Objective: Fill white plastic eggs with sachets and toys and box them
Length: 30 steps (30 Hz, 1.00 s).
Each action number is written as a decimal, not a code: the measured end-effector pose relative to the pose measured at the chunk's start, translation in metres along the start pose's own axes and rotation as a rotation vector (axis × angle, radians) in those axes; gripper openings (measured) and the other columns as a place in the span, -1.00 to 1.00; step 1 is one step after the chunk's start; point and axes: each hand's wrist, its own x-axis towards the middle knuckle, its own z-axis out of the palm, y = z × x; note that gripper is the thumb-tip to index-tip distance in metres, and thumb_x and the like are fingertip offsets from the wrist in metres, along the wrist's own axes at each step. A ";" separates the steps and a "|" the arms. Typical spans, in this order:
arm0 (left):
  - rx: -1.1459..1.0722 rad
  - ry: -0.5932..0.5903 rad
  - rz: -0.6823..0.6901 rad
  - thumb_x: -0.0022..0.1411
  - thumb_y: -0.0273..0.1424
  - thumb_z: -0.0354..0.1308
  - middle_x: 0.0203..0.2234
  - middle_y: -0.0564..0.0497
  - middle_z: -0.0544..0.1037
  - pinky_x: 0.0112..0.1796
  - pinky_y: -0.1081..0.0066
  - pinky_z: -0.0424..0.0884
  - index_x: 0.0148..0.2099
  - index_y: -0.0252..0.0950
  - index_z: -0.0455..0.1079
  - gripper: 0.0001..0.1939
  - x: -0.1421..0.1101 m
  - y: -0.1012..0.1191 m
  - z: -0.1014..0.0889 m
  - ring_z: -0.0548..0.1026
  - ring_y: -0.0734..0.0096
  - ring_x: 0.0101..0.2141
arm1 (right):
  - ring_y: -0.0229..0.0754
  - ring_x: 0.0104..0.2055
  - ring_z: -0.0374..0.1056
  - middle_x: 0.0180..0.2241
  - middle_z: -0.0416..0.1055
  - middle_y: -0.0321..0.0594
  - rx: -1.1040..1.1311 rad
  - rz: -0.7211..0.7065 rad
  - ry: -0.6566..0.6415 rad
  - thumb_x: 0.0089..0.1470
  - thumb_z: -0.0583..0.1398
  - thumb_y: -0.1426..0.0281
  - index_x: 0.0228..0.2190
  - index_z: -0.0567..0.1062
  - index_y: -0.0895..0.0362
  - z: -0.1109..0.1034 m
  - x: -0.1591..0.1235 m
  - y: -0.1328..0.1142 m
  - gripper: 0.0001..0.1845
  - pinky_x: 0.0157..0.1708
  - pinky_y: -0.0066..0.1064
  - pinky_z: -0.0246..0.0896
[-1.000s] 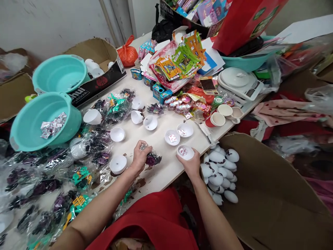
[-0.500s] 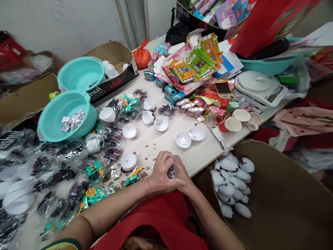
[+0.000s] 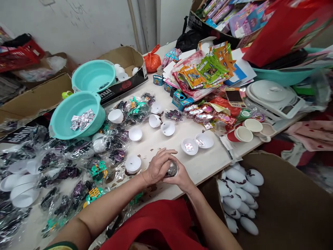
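Above the table's front edge, my two hands meet around one round thing. My right hand (image 3: 179,177) cups what looks like a white plastic egg half, of which only a thin rim shows. A crinkled clear plastic packet (image 3: 172,169) with dark contents bulges from it. My left hand (image 3: 159,166) curls over the packet from the left, its upper fingers stretched out. Nearest on the table is a white egg half (image 3: 133,164). To the right, a pair of white egg halves (image 3: 189,147) hold small printed sachets. More bagged purple and green parts (image 3: 99,170) lie left.
Two turquoise basins (image 3: 56,121) stand at the back left; the front one holds sachets. Below right, a cardboard box (image 3: 293,194) contains several white eggs (image 3: 232,201). Paper cups (image 3: 244,133), a kitchen scale (image 3: 275,95) and colourful packets (image 3: 208,71) line the far side.
My hands have turned and opened slightly, so more of the plastic packet and a white rim show. The head view has shifted a little, moving the scene rightward.
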 end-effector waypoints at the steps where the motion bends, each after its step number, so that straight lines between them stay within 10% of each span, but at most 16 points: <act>1: 0.074 -0.073 0.075 0.34 -0.45 -0.17 0.02 -0.20 0.46 0.19 0.04 0.07 -0.06 -0.29 0.33 -0.73 0.000 0.000 -0.003 0.38 0.25 0.09 | 0.01 -0.08 0.39 -0.15 0.48 -0.23 -0.041 -0.005 -0.011 -0.46 0.48 0.41 -0.11 0.42 0.09 0.000 0.000 -0.003 -0.24 -0.08 -0.21 0.31; 8: 0.094 -0.310 0.162 0.37 -0.08 -0.25 0.14 -0.19 0.36 0.20 0.03 0.04 0.25 -0.22 0.12 -0.47 0.036 -0.008 -0.007 0.32 0.17 0.14 | -0.03 -0.25 0.45 -0.32 0.52 -0.27 0.047 0.004 0.062 -0.44 0.47 0.41 -0.25 0.48 0.09 -0.003 0.004 -0.012 -0.41 -0.21 -0.23 0.36; 11: 0.082 -0.135 0.017 0.41 -0.17 -0.33 0.20 -0.24 0.27 0.12 0.09 0.19 0.31 -0.28 0.01 -0.47 0.068 -0.043 -0.009 0.28 0.15 0.16 | -0.07 -0.25 0.45 -0.30 0.53 -0.27 0.211 0.066 0.186 -0.40 0.48 0.36 -0.22 0.46 0.09 -0.015 0.003 -0.008 -0.39 -0.16 -0.23 0.35; 15: 0.318 -0.058 -0.214 0.31 -0.46 -0.05 0.12 -0.25 0.36 0.20 -0.05 -0.08 0.03 -0.32 0.34 -0.71 0.094 -0.100 -0.014 0.05 0.05 0.28 | -0.09 -0.23 0.45 -0.27 0.53 -0.26 0.242 0.085 0.275 -0.42 0.49 0.35 -0.21 0.46 0.10 -0.035 -0.003 -0.012 -0.36 -0.10 -0.23 0.33; 20: 0.223 -0.062 -0.392 0.25 -0.44 0.05 -0.27 -0.16 0.53 0.12 -0.02 0.10 -0.27 -0.30 0.41 -0.88 0.073 -0.126 -0.016 0.27 0.01 0.14 | -0.05 -0.24 0.44 -0.29 0.52 -0.25 0.154 0.143 0.319 -0.43 0.50 0.33 -0.22 0.46 0.10 -0.053 -0.013 -0.012 -0.36 -0.10 -0.17 0.33; 25: 0.054 -0.033 -0.629 0.19 -0.09 0.12 -0.45 -0.11 0.52 -0.30 0.29 0.40 -0.28 -0.42 0.42 -0.58 0.038 -0.132 -0.023 0.50 0.28 -0.40 | -0.05 -0.25 0.43 -0.30 0.52 -0.25 0.083 0.211 0.337 -0.39 0.49 0.31 -0.21 0.45 0.10 -0.056 -0.017 0.001 -0.37 -0.13 -0.20 0.32; 30: 0.144 0.088 -0.744 0.16 -0.01 0.11 -0.20 -0.18 0.49 -0.15 0.25 0.37 0.01 -0.36 0.36 -0.44 0.023 -0.129 -0.025 0.45 0.17 -0.15 | -0.04 -0.23 0.44 -0.27 0.53 -0.21 0.058 0.256 0.337 -0.38 0.48 0.29 -0.17 0.43 0.13 -0.050 -0.018 0.008 -0.34 -0.13 -0.21 0.31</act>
